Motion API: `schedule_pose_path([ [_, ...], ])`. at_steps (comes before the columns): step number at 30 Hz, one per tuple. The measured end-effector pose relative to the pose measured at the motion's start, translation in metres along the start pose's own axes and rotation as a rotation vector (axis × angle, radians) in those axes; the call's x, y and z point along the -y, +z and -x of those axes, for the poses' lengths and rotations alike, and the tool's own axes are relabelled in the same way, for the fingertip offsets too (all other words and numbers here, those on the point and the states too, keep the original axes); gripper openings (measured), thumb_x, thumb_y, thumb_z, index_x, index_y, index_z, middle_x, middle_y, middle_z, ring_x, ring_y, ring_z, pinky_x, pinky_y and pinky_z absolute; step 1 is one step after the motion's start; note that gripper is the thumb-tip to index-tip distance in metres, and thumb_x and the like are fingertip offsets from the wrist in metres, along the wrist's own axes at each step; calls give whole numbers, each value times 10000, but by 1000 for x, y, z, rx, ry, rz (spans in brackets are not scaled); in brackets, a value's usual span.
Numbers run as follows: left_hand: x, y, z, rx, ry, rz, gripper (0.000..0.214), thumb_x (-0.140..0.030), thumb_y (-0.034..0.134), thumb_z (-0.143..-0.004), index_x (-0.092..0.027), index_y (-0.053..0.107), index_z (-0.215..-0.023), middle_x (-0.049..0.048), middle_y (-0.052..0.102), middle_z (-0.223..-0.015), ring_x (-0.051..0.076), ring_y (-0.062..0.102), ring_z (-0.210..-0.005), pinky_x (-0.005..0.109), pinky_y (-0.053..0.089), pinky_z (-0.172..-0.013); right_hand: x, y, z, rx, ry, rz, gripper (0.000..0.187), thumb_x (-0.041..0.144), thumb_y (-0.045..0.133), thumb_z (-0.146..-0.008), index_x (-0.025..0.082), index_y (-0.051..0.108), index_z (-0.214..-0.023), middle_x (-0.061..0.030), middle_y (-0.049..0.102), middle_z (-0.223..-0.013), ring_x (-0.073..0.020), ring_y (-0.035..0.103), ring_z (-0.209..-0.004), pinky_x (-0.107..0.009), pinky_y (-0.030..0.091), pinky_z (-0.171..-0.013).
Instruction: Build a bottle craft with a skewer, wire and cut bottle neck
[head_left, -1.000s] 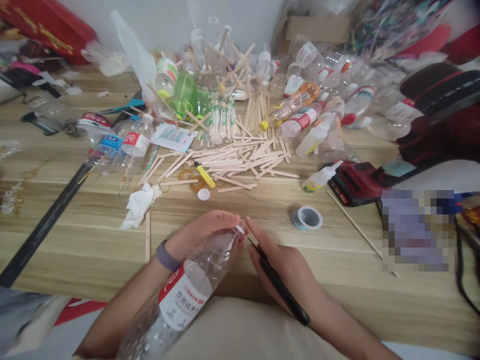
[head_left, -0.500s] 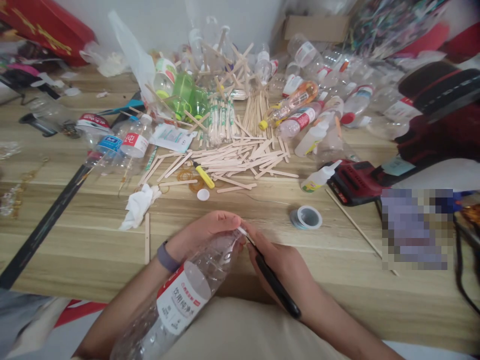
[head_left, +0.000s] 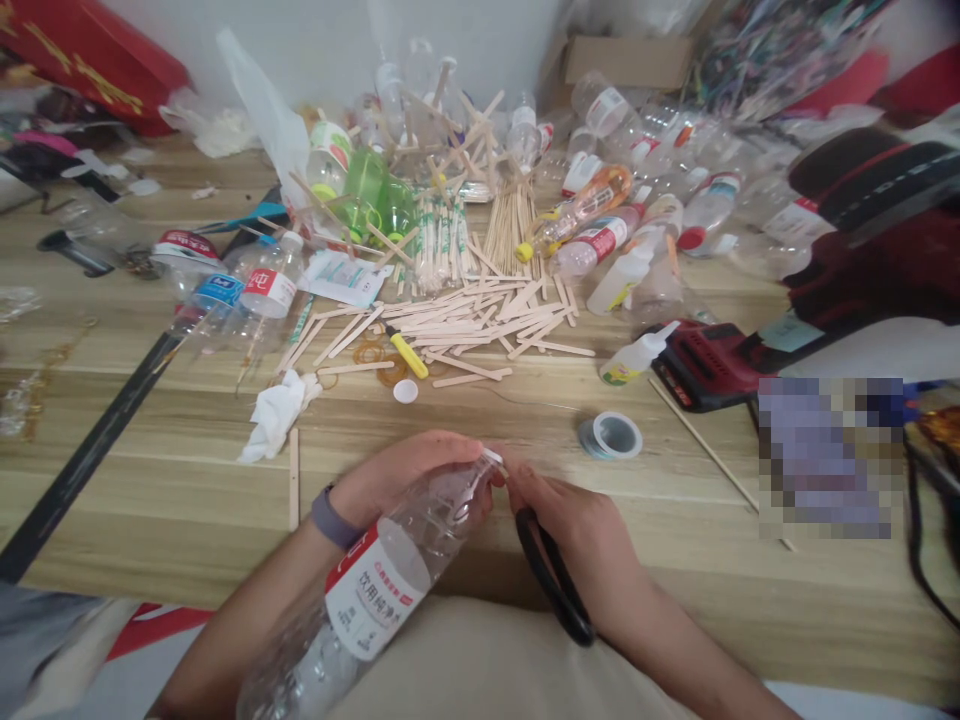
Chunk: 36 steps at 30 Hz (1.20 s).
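My left hand (head_left: 409,472) is wrapped around the neck end of a clear plastic bottle (head_left: 375,590) with a red and white label, which lies tilted across my lap. My right hand (head_left: 574,525) is closed on a black-handled tool (head_left: 551,580), probably scissors, with its tip at the bottle's open mouth (head_left: 493,458). The fingertips of both hands meet at that mouth. A dark band sits on my left wrist.
A wooden table (head_left: 187,480) carries a heap of wooden craft sticks (head_left: 465,320), several empty bottles (head_left: 600,235), a white cap (head_left: 406,391), a tape roll (head_left: 611,436), crumpled tissue (head_left: 276,412), a glue bottle (head_left: 636,357) and a red power tool (head_left: 709,365).
My right hand has closed in on the bottle's mouth and turned the black tool, so its looped handle now shows. The bottle shifted slightly.
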<state>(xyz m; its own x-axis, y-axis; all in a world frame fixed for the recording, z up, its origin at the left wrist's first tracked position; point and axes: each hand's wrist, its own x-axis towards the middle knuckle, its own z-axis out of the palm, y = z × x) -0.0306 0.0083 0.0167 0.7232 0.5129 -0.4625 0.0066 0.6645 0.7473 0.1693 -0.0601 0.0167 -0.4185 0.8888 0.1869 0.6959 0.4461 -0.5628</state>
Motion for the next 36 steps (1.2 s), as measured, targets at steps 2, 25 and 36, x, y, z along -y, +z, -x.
schedule_pose_path([
  [2, -1, 1, 1, -5, 10, -21, 384, -493, 622, -836, -119, 698, -794, 58, 687, -670, 154, 595, -609, 264, 424, -580, -1, 4, 0, -25, 21, -24, 467, 68, 392, -847, 171, 587, -1259, 1, 680, -669, -162, 637, -533, -238, 441, -500],
  [25, 7, 1, -4, -93, 0, -78, 343, -476, 642, -846, -155, 668, -727, 5, 630, -637, 117, 520, -573, 253, 387, -571, 4, 2, -4, 59, 106, -12, 384, 115, 388, -880, 144, 572, -1215, -31, 698, -649, -206, 675, -578, -262, 467, -521],
  [36, -1, 11, -1, -152, -9, -164, 297, -394, 590, -878, -155, 709, -748, -10, 634, -647, 125, 506, -595, 258, 390, -618, 2, 7, 0, -103, 112, 47, 403, 180, 368, -942, 134, 562, -1291, -44, 721, -702, -198, 690, -559, -263, 502, -516],
])
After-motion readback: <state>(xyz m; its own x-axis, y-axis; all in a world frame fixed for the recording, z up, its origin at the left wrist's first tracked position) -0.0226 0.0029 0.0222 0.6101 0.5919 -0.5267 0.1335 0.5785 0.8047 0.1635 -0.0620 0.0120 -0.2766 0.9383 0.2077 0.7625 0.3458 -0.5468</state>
